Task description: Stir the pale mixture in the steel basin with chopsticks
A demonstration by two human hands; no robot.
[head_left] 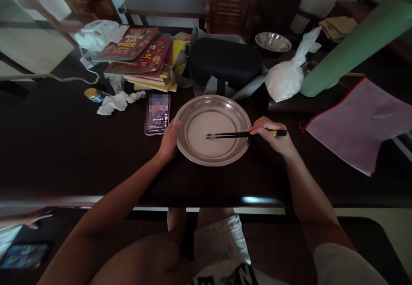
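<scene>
The right hand (272, 137) is closed around a pair of 2 dark chopsticks with a yellow band (240, 134), whose tips lie over the pale middle of the round, shallow stainless-steel plate (193, 150) on the dark wooden table (64, 147). The left hand (169, 141) rests against the plate's left rim, fingers curled onto it. A lit smartphone (157, 114) lies just beside that hand.
</scene>
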